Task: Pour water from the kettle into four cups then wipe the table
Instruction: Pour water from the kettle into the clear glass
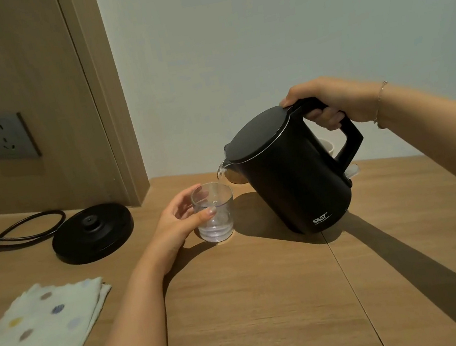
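A black kettle (290, 174) is tilted to the left above the wooden table (272, 301), its spout over a clear glass cup (215, 211). My right hand (326, 102) grips the kettle's handle from above. Water runs from the spout toward the cup, which has a little water at the bottom. My left hand (180, 220) holds the cup from its left side, thumb across the front. A white cup (327, 145) and a clear one (353, 170) peek out behind the kettle, mostly hidden. A folded spotted cloth (39, 334) lies at the front left.
The kettle's black base (93, 233) sits at the left rear with its cord (17, 235) looped toward the left edge. A wall socket (5, 139) is on the wooden panel behind it. A white wall bounds the table at the back.
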